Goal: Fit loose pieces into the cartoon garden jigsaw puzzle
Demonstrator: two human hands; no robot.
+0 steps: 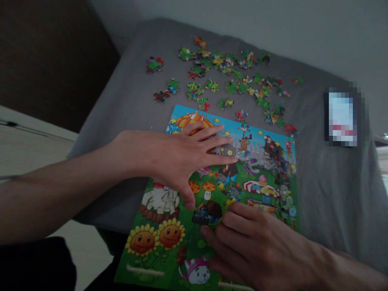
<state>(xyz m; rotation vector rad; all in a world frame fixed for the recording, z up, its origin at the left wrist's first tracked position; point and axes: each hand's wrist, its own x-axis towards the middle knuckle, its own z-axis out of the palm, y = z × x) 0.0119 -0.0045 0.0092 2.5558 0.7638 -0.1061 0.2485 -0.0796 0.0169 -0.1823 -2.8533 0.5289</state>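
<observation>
A colourful cartoon puzzle board (273, 173) lies on a grey cloth-covered surface (127, 105), its near end hanging over the front edge. My left hand (184, 157) rests flat on the upper left of the board, fingers stretched out and apart. My right hand (251, 242) is at the lower middle of the board, fingers curled and pinching a dark puzzle piece (207, 214) against the picture. The left thumb tip is just beside that piece.
Several loose puzzle pieces (230, 76) are scattered across the far half of the cloth, some separate ones (154, 64) at the far left. A blurred phone-like object (341, 117) lies at the right. A pale floor and dark wall are on the left.
</observation>
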